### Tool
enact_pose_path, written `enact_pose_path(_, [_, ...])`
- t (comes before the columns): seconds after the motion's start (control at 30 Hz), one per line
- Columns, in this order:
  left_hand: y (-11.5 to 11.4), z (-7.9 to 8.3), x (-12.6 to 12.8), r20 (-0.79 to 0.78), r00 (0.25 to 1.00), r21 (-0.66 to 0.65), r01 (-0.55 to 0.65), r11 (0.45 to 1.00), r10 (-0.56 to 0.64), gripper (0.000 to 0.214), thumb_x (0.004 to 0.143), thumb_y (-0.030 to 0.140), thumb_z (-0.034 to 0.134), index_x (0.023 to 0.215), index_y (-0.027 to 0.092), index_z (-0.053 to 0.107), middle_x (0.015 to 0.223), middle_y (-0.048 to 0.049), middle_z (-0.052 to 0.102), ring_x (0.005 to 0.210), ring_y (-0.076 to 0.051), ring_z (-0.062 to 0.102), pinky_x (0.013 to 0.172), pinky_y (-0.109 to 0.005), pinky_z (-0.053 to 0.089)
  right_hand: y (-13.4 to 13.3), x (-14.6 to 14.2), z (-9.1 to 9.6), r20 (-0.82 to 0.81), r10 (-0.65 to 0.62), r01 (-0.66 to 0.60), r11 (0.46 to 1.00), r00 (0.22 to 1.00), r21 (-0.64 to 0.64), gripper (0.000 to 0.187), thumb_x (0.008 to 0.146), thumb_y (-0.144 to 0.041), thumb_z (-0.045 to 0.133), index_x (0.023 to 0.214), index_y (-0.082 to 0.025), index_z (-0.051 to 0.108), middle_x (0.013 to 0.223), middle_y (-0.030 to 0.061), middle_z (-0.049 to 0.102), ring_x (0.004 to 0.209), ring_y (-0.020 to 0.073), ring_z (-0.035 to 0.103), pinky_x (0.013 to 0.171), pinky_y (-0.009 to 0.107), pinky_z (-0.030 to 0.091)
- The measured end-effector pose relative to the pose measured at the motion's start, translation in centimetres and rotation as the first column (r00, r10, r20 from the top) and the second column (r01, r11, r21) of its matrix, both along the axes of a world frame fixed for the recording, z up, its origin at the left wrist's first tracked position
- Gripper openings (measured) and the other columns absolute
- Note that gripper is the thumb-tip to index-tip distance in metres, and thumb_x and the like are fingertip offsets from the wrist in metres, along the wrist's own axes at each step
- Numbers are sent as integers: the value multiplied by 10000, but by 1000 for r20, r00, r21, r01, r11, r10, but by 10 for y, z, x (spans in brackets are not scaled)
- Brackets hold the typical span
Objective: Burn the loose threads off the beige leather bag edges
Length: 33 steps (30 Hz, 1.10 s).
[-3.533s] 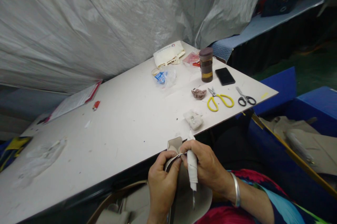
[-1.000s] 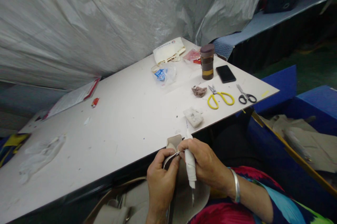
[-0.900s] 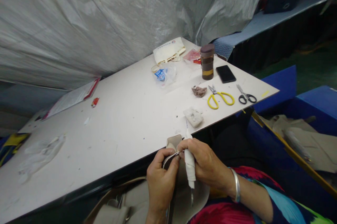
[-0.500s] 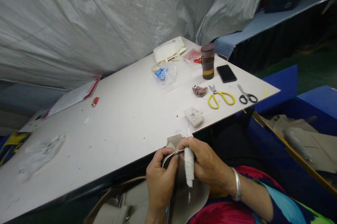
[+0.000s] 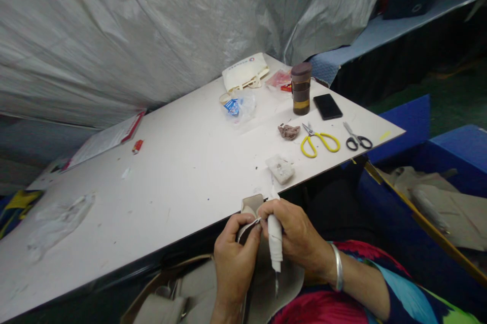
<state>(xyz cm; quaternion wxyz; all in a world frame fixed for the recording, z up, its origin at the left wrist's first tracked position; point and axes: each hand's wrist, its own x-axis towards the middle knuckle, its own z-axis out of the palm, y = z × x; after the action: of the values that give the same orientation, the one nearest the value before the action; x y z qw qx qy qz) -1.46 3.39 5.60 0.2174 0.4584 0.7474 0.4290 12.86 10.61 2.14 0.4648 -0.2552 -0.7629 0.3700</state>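
Observation:
My left hand (image 5: 233, 263) is closed on the edge of a beige leather piece (image 5: 251, 205) just below the near edge of the white table (image 5: 182, 172). My right hand (image 5: 292, 235) is wrapped round a tool with a white cloth-wrapped handle (image 5: 274, 244), its thin metal tip pointing down. The thumbs of both hands meet at the seam of the beige piece. More beige material with a strap (image 5: 178, 293) lies on my lap. A silver bangle (image 5: 337, 273) sits on my right wrist.
On the table stand a brown jar (image 5: 301, 88), a black phone (image 5: 327, 106), yellow scissors (image 5: 318, 142), black scissors (image 5: 356, 137), a small white pad (image 5: 280, 169), a cloth bag (image 5: 244, 71) and papers (image 5: 106, 141). A grey tarpaulin (image 5: 152, 25) hangs behind. Blue bins (image 5: 437, 162) stand at the right.
Both hands stay at the beige piece. The wrapped tool has shifted slightly up and down in my right hand; the view has drifted a little.

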Motion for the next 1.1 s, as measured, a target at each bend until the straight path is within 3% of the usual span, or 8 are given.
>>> enact_pose_path(0.47, [-1,0,0,11,1000,20,10,1000,-10,111,817,313,764,842,209,735,831,-11,772,778,-205,719,730,-271,563,-1,0,3,-5,24,-24,999,1000,36,139,941,-102,547,993,-229,524,841,7,623,727,167,579,693,288,461])
enact_pose_path(0.83, [-1,2,-1,-30,999,21,-35,999,35,131,802,335,761,825,210,729,808,-10,764,754,-205,715,708,-269,557,0,4,-2,4,75,-75,997,997,-16,221,948,-116,583,1131,-238,556,974,34,691,852,193,658,782,319,523])
enact_pose_path(1.1, [-1,-1,-6,-70,996,62,62,996,-58,85,868,281,713,917,225,754,900,-22,784,859,-212,731,827,-290,559,4,11,7,-25,126,-128,986,992,-106,122,1050,-240,551,1172,-236,561,1033,50,731,916,187,719,815,307,570])
